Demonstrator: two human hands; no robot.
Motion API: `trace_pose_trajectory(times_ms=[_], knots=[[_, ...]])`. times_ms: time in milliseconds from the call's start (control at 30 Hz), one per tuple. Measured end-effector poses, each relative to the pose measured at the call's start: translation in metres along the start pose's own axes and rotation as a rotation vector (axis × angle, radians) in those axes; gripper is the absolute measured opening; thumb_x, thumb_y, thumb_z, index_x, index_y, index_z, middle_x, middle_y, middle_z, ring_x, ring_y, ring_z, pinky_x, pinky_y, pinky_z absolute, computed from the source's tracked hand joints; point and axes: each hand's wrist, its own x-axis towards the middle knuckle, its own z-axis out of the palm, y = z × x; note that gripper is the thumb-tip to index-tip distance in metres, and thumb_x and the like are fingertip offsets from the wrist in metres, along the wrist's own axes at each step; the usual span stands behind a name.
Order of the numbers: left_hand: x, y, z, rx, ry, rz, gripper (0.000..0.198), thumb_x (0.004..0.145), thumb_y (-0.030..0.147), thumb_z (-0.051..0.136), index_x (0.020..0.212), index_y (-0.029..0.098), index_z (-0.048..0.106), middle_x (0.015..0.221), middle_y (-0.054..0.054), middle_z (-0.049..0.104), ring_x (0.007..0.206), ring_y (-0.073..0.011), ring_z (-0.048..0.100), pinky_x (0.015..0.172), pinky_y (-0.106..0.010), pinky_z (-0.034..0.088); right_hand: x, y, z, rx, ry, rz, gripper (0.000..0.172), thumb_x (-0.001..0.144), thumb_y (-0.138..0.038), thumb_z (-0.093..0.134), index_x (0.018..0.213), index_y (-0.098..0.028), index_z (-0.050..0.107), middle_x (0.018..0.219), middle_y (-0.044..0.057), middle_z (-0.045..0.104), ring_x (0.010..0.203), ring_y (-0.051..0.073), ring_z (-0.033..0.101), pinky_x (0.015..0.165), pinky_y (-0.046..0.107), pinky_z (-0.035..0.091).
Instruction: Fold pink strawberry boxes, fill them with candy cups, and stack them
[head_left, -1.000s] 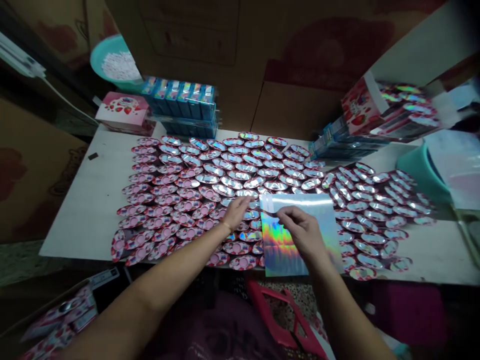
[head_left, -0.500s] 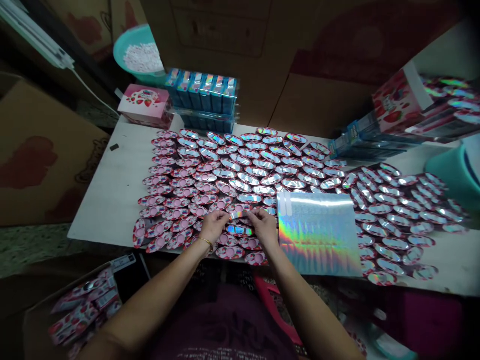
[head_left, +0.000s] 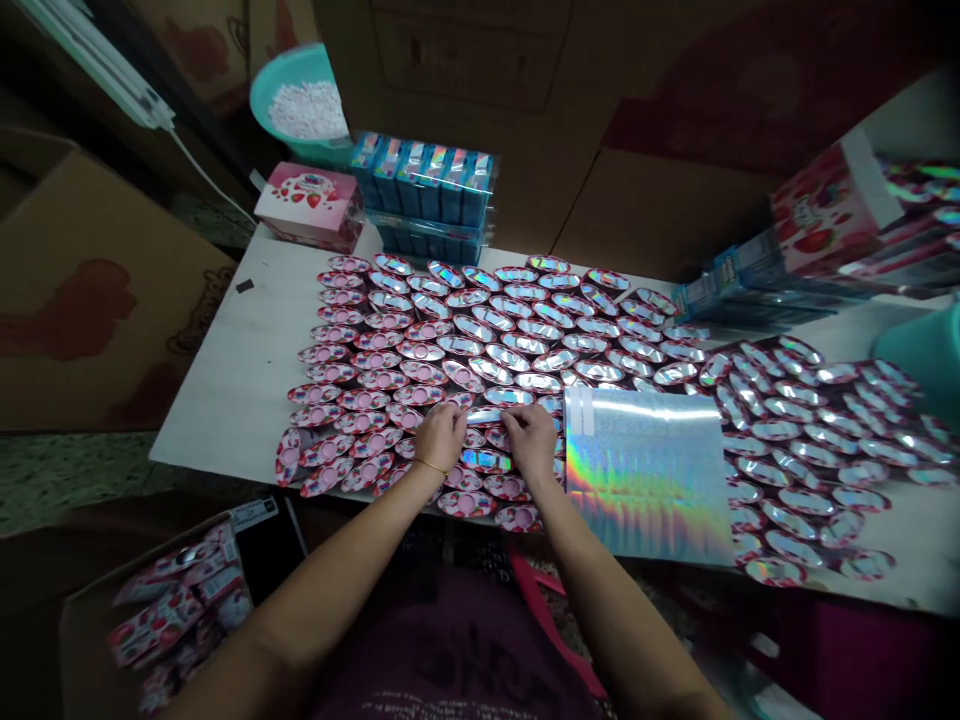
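My left hand and my right hand meet over rows of small upright packs with oval ends. Pinched fingers of both hands hold the two ends of a small shiny sticker, low over or on one pack's top; whether it touches cannot be made out. Just below them, a pack top with a bright rainbow sheen shows between the wrists. To the right of my right hand, a holographic sticker sheet lies across the packs. Left-hand packs have pink round centres; those farther right have silvery tops.
At the back left stand a pink strawberry box, blue boxes in clear wrap and a teal basin of white pieces. More boxes and a teal container are at right. An open carton of packs sits lower left.
Both hands have moved slightly away from my body with the sticker, which has turned from rainbow-coloured to pale silver. The whole view has shifted a little to the right.
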Motion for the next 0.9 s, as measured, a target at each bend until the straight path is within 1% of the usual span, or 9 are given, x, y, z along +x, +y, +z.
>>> trace_pose_trajectory(times_ms=[100, 267, 333, 433, 533, 633, 700, 767, 900], knots=[[0.003, 0.003, 0.005, 0.099, -0.005, -0.004, 0.018, 0.082, 0.025, 0.044, 0.074, 0.018, 0.057, 0.082, -0.006, 0.061, 0.079, -0.0168, 0.056, 0.070, -0.026, 0.040, 0.000, -0.001, 0.006, -0.151, 0.027, -0.043, 0.020, 0.078, -0.032, 0.053, 0.068, -0.019, 0.064, 0.073, 0.007, 0.060, 0.075, 0.019, 0.050, 0.072, 0.033, 0.035], [0.008, 0.002, 0.001, 0.142, -0.072, -0.123, 0.010, 0.076, 0.027, 0.051, 0.080, 0.019, 0.056, 0.072, -0.003, 0.060, 0.071, -0.0179, 0.057, 0.063, -0.027, 0.040, -0.002, -0.008, 0.005, -0.268, 0.096, 0.034, 0.016, 0.076, -0.031, 0.056, 0.081, -0.017, 0.060, 0.073, 0.006, 0.057, 0.070, 0.020, 0.048, 0.065, 0.032, 0.035], [0.006, 0.006, -0.003, 0.099, -0.055, -0.086, 0.015, 0.077, 0.025, 0.050, 0.089, 0.019, 0.055, 0.075, -0.003, 0.060, 0.073, -0.0175, 0.057, 0.064, -0.027, 0.041, -0.001, -0.004, -0.009, -0.234, 0.105, -0.028, 0.013, 0.077, -0.028, 0.053, 0.081, -0.017, 0.059, 0.072, 0.005, 0.056, 0.071, 0.020, 0.048, 0.066, 0.032, 0.036], [0.005, 0.026, 0.000, 0.004, 0.005, 0.157, 0.023, 0.083, 0.026, 0.045, 0.103, 0.019, 0.053, 0.097, -0.006, 0.058, 0.091, -0.0174, 0.054, 0.079, -0.028, 0.041, 0.007, 0.017, -0.051, -0.191, 0.157, -0.192, 0.017, 0.083, -0.023, 0.045, 0.085, -0.020, 0.062, 0.078, 0.006, 0.057, 0.078, 0.019, 0.050, 0.072, 0.033, 0.038], [0.016, 0.066, 0.018, -0.005, -0.040, 0.370, 0.031, 0.085, 0.033, 0.044, 0.113, 0.022, 0.051, 0.112, -0.007, 0.052, 0.106, -0.0199, 0.045, 0.090, -0.033, 0.035, 0.029, 0.052, -0.099, -0.308, 0.233, -0.253, 0.027, 0.086, -0.023, 0.040, 0.099, -0.019, 0.063, 0.090, 0.009, 0.057, 0.085, 0.021, 0.049, 0.076, 0.035, 0.038], [0.038, 0.109, 0.046, 0.076, -0.135, 0.421, 0.035, 0.081, 0.036, 0.052, 0.114, 0.024, 0.050, 0.112, -0.007, 0.050, 0.108, -0.0226, 0.041, 0.089, -0.037, 0.034, 0.056, 0.080, -0.126, -0.437, 0.098, -0.331, 0.026, 0.086, -0.025, 0.044, 0.102, -0.021, 0.064, 0.095, 0.010, 0.058, 0.088, 0.022, 0.049, 0.077, 0.036, 0.037], [0.053, 0.128, 0.064, 0.125, -0.182, 0.405, 0.030, 0.078, 0.036, 0.057, 0.104, 0.023, 0.055, 0.108, -0.006, 0.051, 0.104, -0.0230, 0.041, 0.086, -0.037, 0.035, 0.069, 0.092, -0.127, -0.490, -0.008, -0.365, 0.023, 0.083, -0.026, 0.050, 0.100, -0.024, 0.066, 0.097, 0.008, 0.059, 0.088, 0.021, 0.049, 0.076, 0.035, 0.038], [0.063, 0.137, 0.077, 0.146, -0.186, 0.373, 0.020, 0.076, 0.035, 0.059, 0.091, 0.022, 0.058, 0.103, -0.005, 0.051, 0.101, -0.0225, 0.042, 0.082, -0.036, 0.036, 0.073, 0.099, -0.121, -0.530, -0.070, -0.391, 0.020, 0.082, -0.026, 0.053, 0.096, -0.026, 0.067, 0.097, 0.006, 0.060, 0.087, 0.021, 0.049, 0.074, 0.034, 0.038], [0.065, 0.139, 0.089, 0.147, -0.123, 0.302, 0.014, 0.078, 0.034, 0.057, 0.077, 0.020, 0.057, 0.099, -0.004, 0.051, 0.098, -0.0209, 0.042, 0.079, -0.034, 0.036, 0.061, 0.108, -0.109, -0.539, -0.064, -0.440, 0.022, 0.085, -0.025, 0.048, 0.098, -0.022, 0.065, 0.097, 0.007, 0.062, 0.088, 0.020, 0.050, 0.076, 0.033, 0.038]])
